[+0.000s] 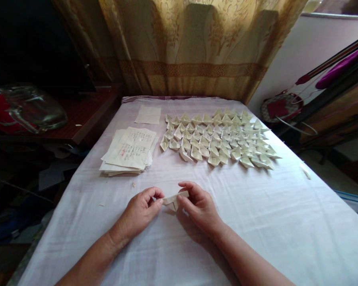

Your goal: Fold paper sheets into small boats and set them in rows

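A small folded piece of cream paper (pixel 173 199) is pinched between both my hands, just above the white cloth. My left hand (pixel 141 210) grips its left end with thumb and curled fingers. My right hand (pixel 199 206) holds its right end, fingers bent over the top edge. Beyond them, several finished folded paper boats (pixel 217 139) lie in rows on the cloth. A stack of flat written sheets (pixel 129 151) lies to the left of the boats.
The table is covered by a white cloth (pixel 271 214). A single loose sheet (pixel 148 114) lies at the back. A glass jar (pixel 32 107) lies on a dark side table at left. A curtain (pixel 181 47) hangs behind.
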A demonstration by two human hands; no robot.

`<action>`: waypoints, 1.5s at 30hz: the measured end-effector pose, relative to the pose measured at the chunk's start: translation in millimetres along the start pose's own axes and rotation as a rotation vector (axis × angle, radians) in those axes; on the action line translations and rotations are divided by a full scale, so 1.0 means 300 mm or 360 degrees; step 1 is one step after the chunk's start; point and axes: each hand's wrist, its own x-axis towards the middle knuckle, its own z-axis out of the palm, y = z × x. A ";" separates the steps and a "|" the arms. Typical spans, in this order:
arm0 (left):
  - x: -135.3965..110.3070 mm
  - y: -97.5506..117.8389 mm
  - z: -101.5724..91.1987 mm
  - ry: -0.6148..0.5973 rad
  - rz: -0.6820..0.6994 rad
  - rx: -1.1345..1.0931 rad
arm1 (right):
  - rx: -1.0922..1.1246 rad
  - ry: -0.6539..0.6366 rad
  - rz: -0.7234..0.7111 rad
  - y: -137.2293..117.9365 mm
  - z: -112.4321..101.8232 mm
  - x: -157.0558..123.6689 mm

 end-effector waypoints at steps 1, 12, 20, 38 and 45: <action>-0.001 -0.003 0.002 -0.0027 -0.0005 0.0005 | 0.0003 0.0020 -0.0001 0.002 0.004 0.000; -0.007 -0.017 0.019 0.0077 0.0029 0.0030 | -0.0272 0.0416 -0.0271 0.000 -0.006 0.008; -0.017 0.002 0.026 0.0422 0.0270 0.0421 | -0.0522 0.0438 -0.0474 -0.014 -0.020 0.019; -0.027 -0.014 0.038 0.0231 0.0645 0.0602 | 0.0136 0.0224 0.0026 0.008 0.011 0.001; -0.030 -0.004 0.033 0.0087 0.0637 0.0541 | -0.0082 0.0269 -0.0071 0.007 0.013 -0.010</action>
